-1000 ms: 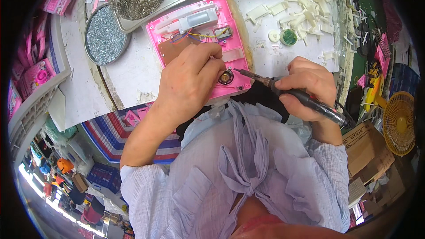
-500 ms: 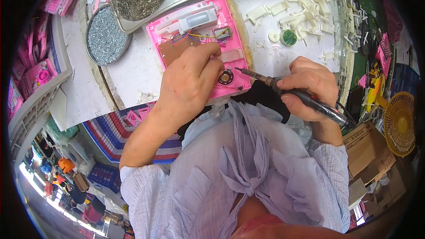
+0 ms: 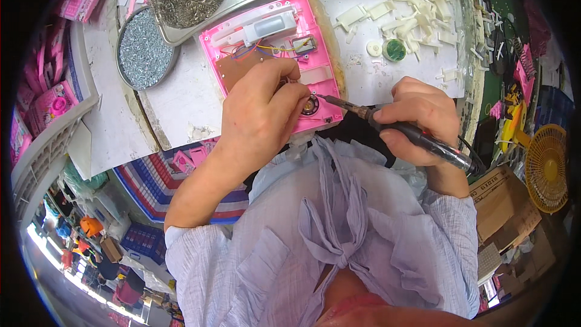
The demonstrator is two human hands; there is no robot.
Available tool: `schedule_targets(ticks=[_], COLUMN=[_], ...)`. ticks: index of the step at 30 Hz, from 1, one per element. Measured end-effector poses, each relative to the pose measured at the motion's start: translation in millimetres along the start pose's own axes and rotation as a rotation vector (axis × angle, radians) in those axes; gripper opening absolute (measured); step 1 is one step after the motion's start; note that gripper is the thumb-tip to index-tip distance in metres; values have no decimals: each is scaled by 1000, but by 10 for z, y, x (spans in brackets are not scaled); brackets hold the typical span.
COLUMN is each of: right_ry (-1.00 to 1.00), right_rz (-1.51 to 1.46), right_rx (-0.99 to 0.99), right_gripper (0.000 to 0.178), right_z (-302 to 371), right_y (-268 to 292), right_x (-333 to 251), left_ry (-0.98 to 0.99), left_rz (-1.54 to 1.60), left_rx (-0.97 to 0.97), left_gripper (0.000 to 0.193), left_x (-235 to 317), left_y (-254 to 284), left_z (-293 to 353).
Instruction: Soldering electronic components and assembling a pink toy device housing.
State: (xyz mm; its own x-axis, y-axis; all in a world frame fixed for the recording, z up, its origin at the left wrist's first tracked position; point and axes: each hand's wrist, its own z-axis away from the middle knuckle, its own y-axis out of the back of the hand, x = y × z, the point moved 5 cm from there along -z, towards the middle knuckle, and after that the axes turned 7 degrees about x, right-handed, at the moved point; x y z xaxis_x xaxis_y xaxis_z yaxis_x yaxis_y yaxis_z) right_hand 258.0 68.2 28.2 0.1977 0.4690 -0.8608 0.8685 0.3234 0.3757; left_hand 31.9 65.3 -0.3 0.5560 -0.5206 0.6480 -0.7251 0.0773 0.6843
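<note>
A pink plastic housing point(image 3: 322, 36) lies open on the worktable in front of me. It holds a brown board point(image 3: 238, 68), coloured wires, a small motor point(image 3: 304, 45), a white plastic mechanism point(image 3: 270, 26) and a round black speaker point(image 3: 310, 106). Over the board's near end rests my left hand point(image 3: 257, 112), thumb and forefinger pinched beside the speaker. What they pinch is hidden. My right hand point(image 3: 420, 118) is wrapped round the dark handle of a soldering iron point(image 3: 356, 109). Its tip points left, at the speaker's upper edge; contact cannot be made out.
A steel tray point(image 3: 175, 35) of small metal springs stands beyond the housing, with a round dish point(image 3: 173, 68) of screws to its left. White plastic parts point(image 3: 417, 18) are heaped at right, near a small green-topped round container point(image 3: 394, 51). A yellow fan point(image 3: 546, 168) is far right.
The soldering iron's tip has moved slightly left, closer to the speaker and my left fingers. My left hand has shifted slightly right, its pinch kept.
</note>
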Motion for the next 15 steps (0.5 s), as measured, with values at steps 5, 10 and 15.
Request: schedule_targets(ticks=[5, 10, 15], right_ry=[2, -10, 6], right_rz=[-8, -4, 36], right_rx=[12, -7, -11], right_gripper=[30, 32, 33], right_z=[-22, -31, -65], right_y=[-38, -52, -78], right_x=[-8, -4, -21], left_ry=[-6, -16, -18], left_rz=[-5, -14, -28], left_rx=[-9, -18, -12], left_gripper=[21, 21, 22], left_x=[1, -8, 13], left_y=[10, 3, 20], left_z=[-9, -18, -10])
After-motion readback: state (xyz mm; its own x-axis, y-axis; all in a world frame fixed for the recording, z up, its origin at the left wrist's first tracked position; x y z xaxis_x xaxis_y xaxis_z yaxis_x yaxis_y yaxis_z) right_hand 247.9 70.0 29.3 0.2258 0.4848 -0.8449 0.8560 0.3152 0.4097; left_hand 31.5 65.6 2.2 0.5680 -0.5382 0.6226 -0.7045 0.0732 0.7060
